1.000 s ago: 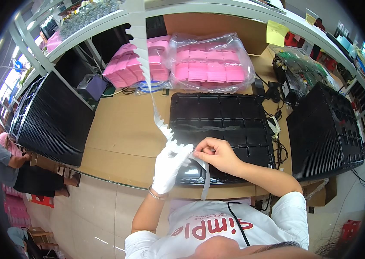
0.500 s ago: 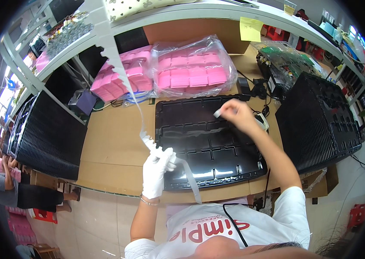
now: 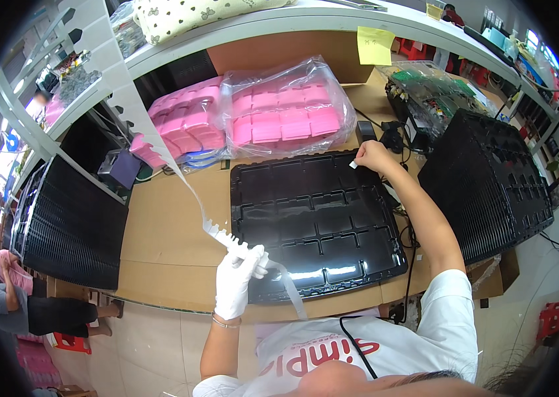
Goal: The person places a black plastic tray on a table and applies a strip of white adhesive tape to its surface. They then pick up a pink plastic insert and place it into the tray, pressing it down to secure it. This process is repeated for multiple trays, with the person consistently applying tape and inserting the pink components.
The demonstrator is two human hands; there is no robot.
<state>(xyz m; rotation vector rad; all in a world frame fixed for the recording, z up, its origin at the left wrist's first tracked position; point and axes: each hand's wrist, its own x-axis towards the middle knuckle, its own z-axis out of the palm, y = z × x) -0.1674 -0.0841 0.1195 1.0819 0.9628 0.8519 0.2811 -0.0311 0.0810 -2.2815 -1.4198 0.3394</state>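
The small white piece (image 3: 353,165) sits pinched between the thumb and fingers of my bare right hand (image 3: 375,157), at the far right corner of a black moulded plastic tray (image 3: 293,217), right of the frame's centre. My white-gloved left hand (image 3: 234,283), below centre, is closed around a pale notched strip (image 3: 121,79) that runs from the upper left down through my grip, its tail hanging over the tray's near edge. The tray lies on cardboard (image 3: 160,248). Behind it, at upper centre, a clear plastic bag (image 3: 340,114) holds pink moulded pieces (image 3: 286,122); stacked black trays (image 3: 478,192) stand at right.
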